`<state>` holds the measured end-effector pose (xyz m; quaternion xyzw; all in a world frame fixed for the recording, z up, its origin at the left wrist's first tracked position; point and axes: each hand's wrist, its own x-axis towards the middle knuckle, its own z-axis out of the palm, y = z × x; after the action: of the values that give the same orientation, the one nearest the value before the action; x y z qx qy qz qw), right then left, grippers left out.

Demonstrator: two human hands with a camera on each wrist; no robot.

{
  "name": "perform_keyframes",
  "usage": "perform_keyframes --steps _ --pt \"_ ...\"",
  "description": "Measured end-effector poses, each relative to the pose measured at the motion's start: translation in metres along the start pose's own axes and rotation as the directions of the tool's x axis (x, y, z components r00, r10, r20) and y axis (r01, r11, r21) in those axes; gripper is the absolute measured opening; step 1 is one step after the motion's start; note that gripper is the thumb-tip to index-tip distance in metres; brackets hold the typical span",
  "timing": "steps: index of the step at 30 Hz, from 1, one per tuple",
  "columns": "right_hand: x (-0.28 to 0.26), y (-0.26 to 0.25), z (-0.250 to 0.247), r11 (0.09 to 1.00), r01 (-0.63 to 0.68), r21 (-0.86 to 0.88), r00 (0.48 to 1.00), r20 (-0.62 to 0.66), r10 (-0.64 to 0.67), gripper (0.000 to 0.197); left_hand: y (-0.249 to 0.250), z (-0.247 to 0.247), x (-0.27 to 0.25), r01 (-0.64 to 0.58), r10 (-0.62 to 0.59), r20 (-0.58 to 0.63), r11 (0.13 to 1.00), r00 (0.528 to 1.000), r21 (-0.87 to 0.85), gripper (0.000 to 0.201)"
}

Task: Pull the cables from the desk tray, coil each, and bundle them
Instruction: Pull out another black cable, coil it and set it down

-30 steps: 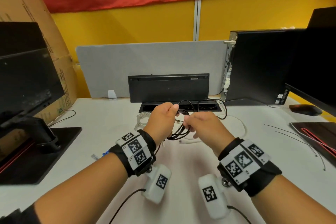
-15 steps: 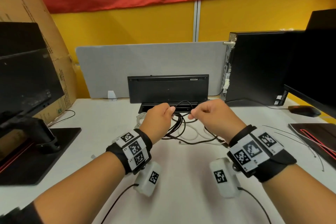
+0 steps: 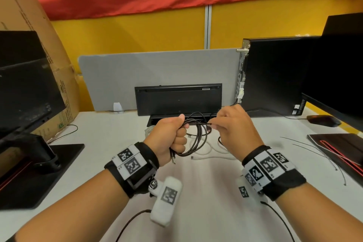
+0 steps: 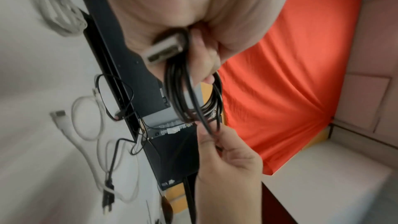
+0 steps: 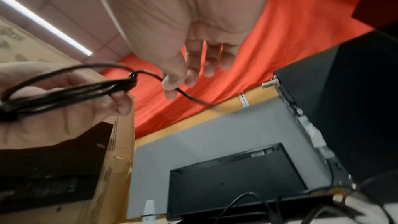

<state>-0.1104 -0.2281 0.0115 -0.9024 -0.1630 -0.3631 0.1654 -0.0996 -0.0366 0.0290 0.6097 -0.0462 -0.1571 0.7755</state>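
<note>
No text or label is sharp enough to read.

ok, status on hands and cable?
Left hand grips coiled black cable. Right hand pinches its loose tail. White cables on desk below, untouched.

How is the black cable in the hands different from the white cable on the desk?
The black cable is wound into tight loops; the white cable sprawls in loose curves. The black cable is held up, the left hand gripping its coil and the right hand pinching its free end; the white cable lies untouched on the desk. Both have a plug on one end.
</note>
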Motion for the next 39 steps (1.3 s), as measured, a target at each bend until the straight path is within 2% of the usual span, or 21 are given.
perform_keyframes --steps 3,6,7,10,13,14,15,19,22,23,25,26,27,29,32,35,36,37,38,39 --pt "0.000 -0.009 0.006 0.965 -0.098 0.244 0.994 -0.024 0.107 0.012 -0.001 0.006 0.000 0.014 -0.008 0.045 0.990 0.999 -0.144 0.035" --pt "-0.001 -0.017 0.010 0.852 -0.270 0.449 0.962 0.086 0.260 0.022 -0.005 0.013 0.001 -0.011 0.017 0.028 0.980 0.999 -0.198 0.036" --pt "-0.002 -0.020 0.009 0.767 -0.343 0.543 0.937 0.146 0.317 0.021 -0.006 0.014 0.001 -0.031 0.034 0.011 0.980 0.999 -0.197 0.036" --pt "-0.003 -0.033 0.006 0.397 -0.498 0.771 0.847 0.333 0.415 0.015 -0.008 0.017 0.002 -0.093 0.085 -0.056 0.985 0.995 -0.148 0.034" --pt "0.000 -0.041 -0.001 0.045 -0.556 0.830 0.770 0.495 0.402 0.017 -0.009 0.018 0.003 -0.143 0.131 -0.127 0.985 0.983 -0.095 0.034" --pt "0.001 -0.043 -0.004 -0.054 -0.558 0.828 0.755 0.534 0.379 0.019 -0.009 0.018 0.003 -0.158 0.144 -0.147 0.984 0.978 -0.082 0.034" --pt "0.001 -0.045 -0.006 -0.102 -0.557 0.824 0.754 0.554 0.353 0.022 -0.009 0.019 0.003 -0.167 0.153 -0.165 0.983 0.974 -0.073 0.035" --pt "-0.002 -0.053 -0.009 -0.048 -0.559 0.828 0.773 0.541 0.332 0.021 -0.010 0.019 0.005 -0.188 0.176 -0.201 0.981 0.964 -0.043 0.036" --pt "-0.001 -0.055 -0.008 -0.152 -0.550 0.821 0.736 0.562 0.377 0.027 -0.010 0.019 0.004 -0.214 0.206 -0.217 0.977 0.954 -0.013 0.035" --pt "-0.002 -0.056 -0.007 -0.115 -0.548 0.828 0.740 0.545 0.394 0.026 -0.010 0.019 0.004 -0.219 0.213 -0.214 0.976 0.953 -0.001 0.034" --pt "-0.005 -0.058 -0.004 0.079 -0.536 0.840 0.781 0.459 0.424 0.015 -0.010 0.020 0.004 -0.222 0.224 -0.193 0.975 0.955 0.030 0.032" --pt "-0.006 -0.059 -0.003 0.143 -0.523 0.840 0.797 0.422 0.432 0.014 -0.011 0.020 0.004 -0.223 0.228 -0.181 0.974 0.957 0.050 0.031" --pt "-0.007 -0.058 -0.003 0.162 -0.516 0.841 0.798 0.403 0.448 0.023 -0.011 0.020 0.004 -0.222 0.231 -0.170 0.972 0.958 0.069 0.031" --pt "-0.006 -0.056 -0.003 0.096 -0.517 0.851 0.782 0.423 0.458 0.036 -0.012 0.020 0.005 -0.216 0.229 -0.155 0.972 0.961 0.097 0.033" --pt "-0.003 -0.057 -0.006 -0.003 -0.545 0.839 0.760 0.495 0.421 0.036 -0.013 0.018 0.007 -0.204 0.220 -0.137 0.971 0.966 0.123 0.035" --pt "0.001 -0.059 -0.008 -0.252 -0.523 0.814 0.736 0.581 0.349 0.026 -0.011 0.017 0.008 -0.218 0.233 -0.083 0.964 0.969 0.155 0.035" --pt "0.002 -0.059 -0.009 -0.296 -0.518 0.803 0.737 0.594 0.323 0.022 -0.010 0.016 0.008 -0.227 0.241 -0.066 0.958 0.968 0.174 0.035" --pt "0.002 -0.059 -0.010 -0.280 -0.528 0.802 0.741 0.596 0.310 0.021 -0.010 0.016 0.008 -0.235 0.250 -0.053 0.952 0.967 0.197 0.034" --pt "0.002 -0.060 -0.010 -0.228 -0.547 0.805 0.747 0.593 0.302 0.025 -0.009 0.016 0.009 -0.240 0.255 -0.046 0.946 0.966 0.217 0.034" --pt "0.002 -0.059 -0.010 -0.132 -0.574 0.808 0.752 0.584 0.306 0.032 -0.008 0.016 0.010 -0.240 0.256 -0.044 0.944 0.966 0.226 0.034"
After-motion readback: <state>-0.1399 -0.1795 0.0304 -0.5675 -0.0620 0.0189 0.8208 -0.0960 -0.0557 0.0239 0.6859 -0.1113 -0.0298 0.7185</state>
